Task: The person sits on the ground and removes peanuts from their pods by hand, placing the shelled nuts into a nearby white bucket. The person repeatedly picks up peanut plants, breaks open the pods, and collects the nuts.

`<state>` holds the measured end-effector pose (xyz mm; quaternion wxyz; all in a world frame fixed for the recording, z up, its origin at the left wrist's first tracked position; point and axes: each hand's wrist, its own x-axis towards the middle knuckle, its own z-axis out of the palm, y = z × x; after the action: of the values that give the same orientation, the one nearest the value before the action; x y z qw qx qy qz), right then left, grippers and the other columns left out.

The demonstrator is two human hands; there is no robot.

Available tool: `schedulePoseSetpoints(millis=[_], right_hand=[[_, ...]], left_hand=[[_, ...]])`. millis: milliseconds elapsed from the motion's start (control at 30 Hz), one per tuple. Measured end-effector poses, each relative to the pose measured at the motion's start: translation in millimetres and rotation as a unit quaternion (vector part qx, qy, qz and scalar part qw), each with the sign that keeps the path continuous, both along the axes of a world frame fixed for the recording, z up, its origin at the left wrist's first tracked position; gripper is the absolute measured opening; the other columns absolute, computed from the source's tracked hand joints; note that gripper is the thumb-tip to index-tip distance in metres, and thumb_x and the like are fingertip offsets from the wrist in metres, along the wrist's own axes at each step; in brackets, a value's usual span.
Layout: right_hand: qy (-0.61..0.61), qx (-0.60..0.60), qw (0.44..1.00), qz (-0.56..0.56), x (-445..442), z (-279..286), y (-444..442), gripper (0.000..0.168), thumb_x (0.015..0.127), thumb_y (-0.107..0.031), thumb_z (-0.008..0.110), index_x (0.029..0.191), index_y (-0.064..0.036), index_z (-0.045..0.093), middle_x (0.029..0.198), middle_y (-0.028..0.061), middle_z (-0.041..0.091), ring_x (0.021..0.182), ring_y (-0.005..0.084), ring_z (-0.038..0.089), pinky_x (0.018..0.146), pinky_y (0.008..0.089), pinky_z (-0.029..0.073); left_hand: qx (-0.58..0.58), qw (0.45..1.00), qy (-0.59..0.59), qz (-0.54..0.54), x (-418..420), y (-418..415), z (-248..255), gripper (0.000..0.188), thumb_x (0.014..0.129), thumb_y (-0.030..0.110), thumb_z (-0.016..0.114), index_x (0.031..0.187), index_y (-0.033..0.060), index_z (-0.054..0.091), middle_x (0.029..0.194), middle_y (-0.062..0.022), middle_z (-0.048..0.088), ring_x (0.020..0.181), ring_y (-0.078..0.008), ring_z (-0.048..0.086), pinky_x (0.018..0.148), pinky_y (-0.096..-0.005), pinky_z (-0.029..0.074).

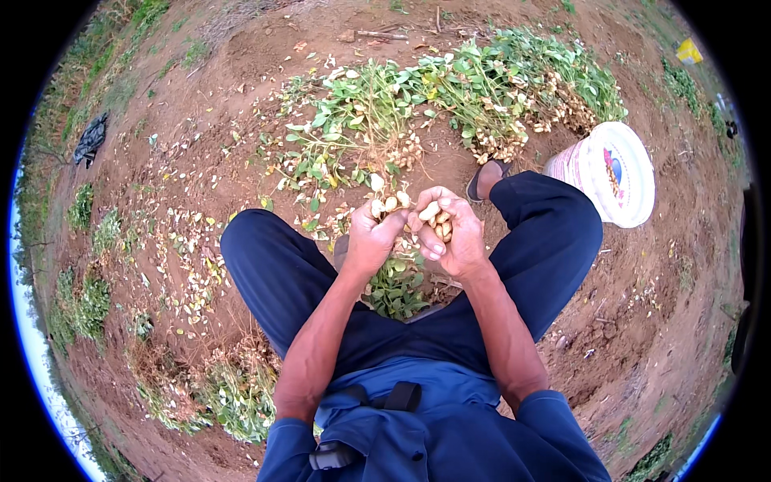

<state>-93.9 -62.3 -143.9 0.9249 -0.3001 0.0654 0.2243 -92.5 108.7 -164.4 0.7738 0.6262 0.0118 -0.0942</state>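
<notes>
Several peanut pods still on their stems stick up from my left hand, which is closed around the plant's root end. Below that fist hang green leaves between my legs, apparently of the same plant. My right hand is curled around a small handful of loose peanut pods. Its thumb and fingertips are close beside the left hand's pods; whether they touch is hard to tell. Just beyond both hands, on the soil, lies an uprooted peanut plant with pods at its roots.
A heap of peanut plants spreads ahead to the right. The white plastic bucket beside my right knee lies tipped, with a printed picture showing. Pulled plants lie at the left rear. Dark crumpled sheeting is far left; a yellow object is far right.
</notes>
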Motion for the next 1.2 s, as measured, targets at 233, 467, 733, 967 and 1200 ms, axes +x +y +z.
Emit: schedulePoseSetpoints(millis=[233,467,733,967,1200], right_hand=[[-0.057,-0.18,0.981,-0.037,2,-4,5,0.029,0.101,-0.016,0.038,0.114,0.002,0.057,0.074,0.01,0.065,0.041,0.0078,0.041,0.039,0.0235,0.037],[-0.193,-0.383,0.899,-0.088,-2,-17,16,0.036,0.097,-0.028,0.071,0.116,0.0,0.06,0.078,0.0023,0.06,0.059,0.0035,0.049,0.051,0.0204,0.04],[-0.129,-0.319,0.939,0.002,-1,-15,12,0.031,0.093,-0.026,0.079,0.099,-0.004,0.059,0.074,-0.0057,0.055,0.061,0.0011,0.048,0.052,0.0192,0.04],[-0.072,-0.211,0.975,-0.007,-2,-6,12,0.03,0.094,-0.021,0.077,0.11,-0.003,0.059,0.071,-0.0029,0.058,0.045,0.0021,0.046,0.04,0.0198,0.037],[-0.048,-0.164,0.985,0.027,2,-7,7,0.033,0.096,-0.031,0.074,0.108,-0.005,0.058,0.073,0.0,0.059,0.044,0.0025,0.042,0.037,0.0189,0.032]], left_hand=[[0.249,0.957,-0.137,0.054,-4,-8,3,0.017,0.087,0.003,0.065,0.104,0.0,0.063,0.081,-0.0172,0.071,0.072,-0.0285,0.072,0.064,-0.0384,0.054],[0.366,0.912,-0.179,0.034,-5,-7,1,0.025,0.081,-0.001,0.062,0.106,-0.0021,0.058,0.079,-0.0267,0.067,0.078,-0.0465,0.068,0.063,-0.0503,0.053],[0.403,0.889,-0.217,0.026,-6,-2,-5,0.029,0.08,-0.002,0.063,0.108,-0.0041,0.055,0.077,-0.0296,0.065,0.074,-0.0497,0.066,0.061,-0.0529,0.051],[0.367,0.912,-0.186,0.007,-7,-3,4,0.025,0.08,-0.003,0.061,0.105,-0.0032,0.055,0.075,-0.0287,0.065,0.074,-0.0489,0.067,0.06,-0.0523,0.051],[0.444,0.861,-0.247,0.028,-9,-1,-7,0.03,0.078,-0.001,0.065,0.106,-0.0023,0.055,0.073,-0.0252,0.065,0.071,-0.0464,0.067,0.062,-0.053,0.052]])
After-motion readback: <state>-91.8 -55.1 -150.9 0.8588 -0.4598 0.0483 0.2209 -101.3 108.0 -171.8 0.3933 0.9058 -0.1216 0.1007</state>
